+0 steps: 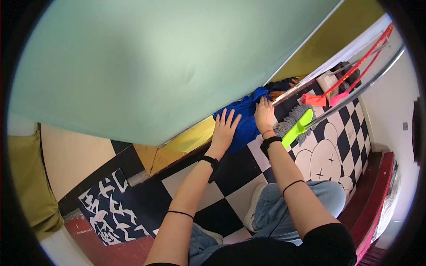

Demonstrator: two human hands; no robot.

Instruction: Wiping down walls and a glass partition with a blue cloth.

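A bundle of blue cloth [245, 134] lies along the low ledge at the foot of a pale green panel [159, 66], spilling onto the checkered floor mat. My left hand [225, 133] rests on the cloth's left part with its fingers spread. On the cloth's upper right part lies my right hand [265, 113], fingers close together; whether they pinch the fabric is hidden. Just right of that hand is a mop with a lime-green head [299, 128] and grey strands. Dark and orange-brown items [281, 89], partly hidden, sit behind the cloth.
The mop's metal pole [359, 91] slants to the upper right. Beyond it are red-handled tools with an orange end [314, 99] and a pink end [339, 99]. A dark red bench-like edge [369, 189] runs at right. A black mat with white characters [109, 209] lies lower left.
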